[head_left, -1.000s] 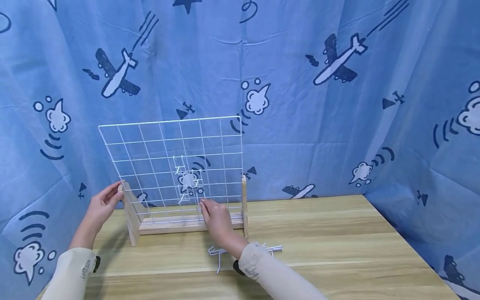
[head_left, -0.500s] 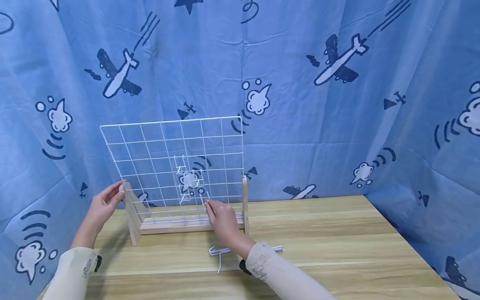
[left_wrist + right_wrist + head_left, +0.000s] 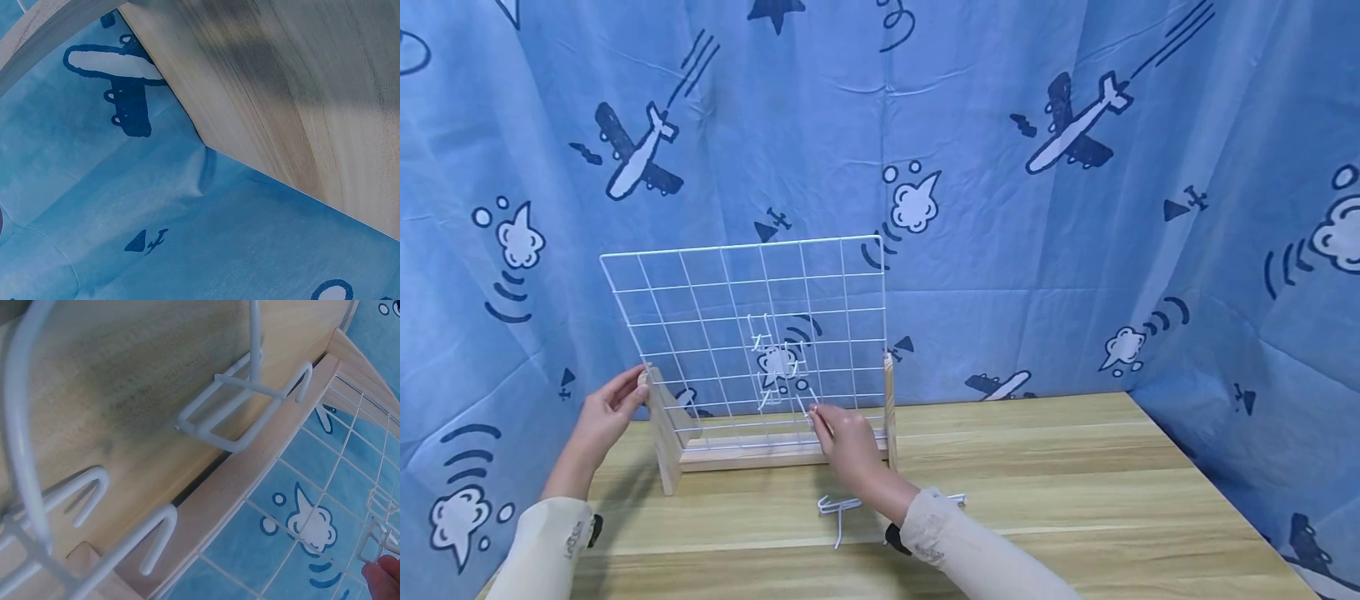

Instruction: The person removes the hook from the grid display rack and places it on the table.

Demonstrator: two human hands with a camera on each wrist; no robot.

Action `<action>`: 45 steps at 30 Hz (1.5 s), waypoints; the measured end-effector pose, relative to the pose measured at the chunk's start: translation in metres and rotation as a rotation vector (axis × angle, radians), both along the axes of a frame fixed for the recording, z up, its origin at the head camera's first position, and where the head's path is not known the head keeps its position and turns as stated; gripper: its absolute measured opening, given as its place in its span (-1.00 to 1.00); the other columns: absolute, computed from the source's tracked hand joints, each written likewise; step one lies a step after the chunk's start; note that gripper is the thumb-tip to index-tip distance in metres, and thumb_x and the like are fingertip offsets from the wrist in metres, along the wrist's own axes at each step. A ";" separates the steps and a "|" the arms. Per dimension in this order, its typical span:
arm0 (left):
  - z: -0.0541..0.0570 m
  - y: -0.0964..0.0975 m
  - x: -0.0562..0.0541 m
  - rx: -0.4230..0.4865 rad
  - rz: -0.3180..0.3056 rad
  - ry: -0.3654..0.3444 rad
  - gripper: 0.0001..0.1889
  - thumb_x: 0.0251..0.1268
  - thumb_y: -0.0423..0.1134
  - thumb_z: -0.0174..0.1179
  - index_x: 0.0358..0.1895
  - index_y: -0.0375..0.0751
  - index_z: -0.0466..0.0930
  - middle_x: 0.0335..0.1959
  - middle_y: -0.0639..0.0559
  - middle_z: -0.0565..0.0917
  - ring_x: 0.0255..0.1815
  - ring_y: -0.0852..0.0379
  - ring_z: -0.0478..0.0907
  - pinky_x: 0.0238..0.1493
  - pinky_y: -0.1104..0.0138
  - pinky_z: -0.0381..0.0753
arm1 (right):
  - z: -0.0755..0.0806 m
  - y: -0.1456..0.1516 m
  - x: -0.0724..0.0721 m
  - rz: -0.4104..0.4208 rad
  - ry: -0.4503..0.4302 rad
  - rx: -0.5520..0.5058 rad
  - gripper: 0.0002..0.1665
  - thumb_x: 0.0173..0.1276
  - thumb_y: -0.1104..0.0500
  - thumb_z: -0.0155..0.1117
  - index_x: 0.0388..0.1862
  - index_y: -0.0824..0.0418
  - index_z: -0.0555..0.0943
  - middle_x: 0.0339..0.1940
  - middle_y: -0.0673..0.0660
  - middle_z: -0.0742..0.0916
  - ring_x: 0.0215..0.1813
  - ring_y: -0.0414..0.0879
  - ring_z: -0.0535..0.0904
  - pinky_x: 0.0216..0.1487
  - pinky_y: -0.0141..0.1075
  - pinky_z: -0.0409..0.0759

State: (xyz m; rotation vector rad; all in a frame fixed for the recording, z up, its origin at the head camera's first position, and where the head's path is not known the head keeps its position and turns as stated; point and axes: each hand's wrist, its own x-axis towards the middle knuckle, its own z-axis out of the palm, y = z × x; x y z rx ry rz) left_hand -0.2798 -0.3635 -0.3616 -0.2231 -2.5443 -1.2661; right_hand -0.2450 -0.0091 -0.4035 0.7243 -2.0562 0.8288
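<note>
Three white hooks (image 3: 758, 342) hang near the middle of the wire grid (image 3: 741, 246). Change over the last second: right hand (image 3: 850, 437) has moved slightly toward the grid's right edge, and the prongs of the held hook (image 3: 802, 406) now show above the fingertips, tilted. Reading: this piece is probably not seated; whether it touches a wire cannot be told. Right grip: thumb and finger pinch the held hook, low at the grid. Left grip: left hand (image 3: 606, 418) pinches the top of the left upright (image 3: 664, 442), place unchanged, apparently steadying the stand; the left wrist view shows no fingers.

Loose hooks (image 3: 842, 505), at least two in the right wrist view, lie on the table (image 3: 1075, 500) in front of the right end of the wooden base (image 3: 745, 455), partly behind the forearm.

Materials: hooks of smooth, pale, rounded rod, rectangular frames with prongs bent over like cane tops. Grid of thin white wire, leaning back. Base and upright pale wood. Table yellowish with streaked grain, its far edge meeting a creased blue curtain (image 3: 962, 250)
</note>
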 end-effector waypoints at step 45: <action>0.000 0.000 0.000 0.022 -0.015 0.012 -0.36 0.53 0.00 -0.12 0.48 -0.33 0.06 0.39 -0.41 0.24 0.28 0.17 0.39 0.03 0.70 0.39 | -0.005 0.013 0.046 0.126 0.244 0.316 -0.71 0.15 0.31 0.42 -0.11 0.25 0.71 -0.10 0.17 0.76 -0.02 -0.01 0.68 0.05 -0.34 0.59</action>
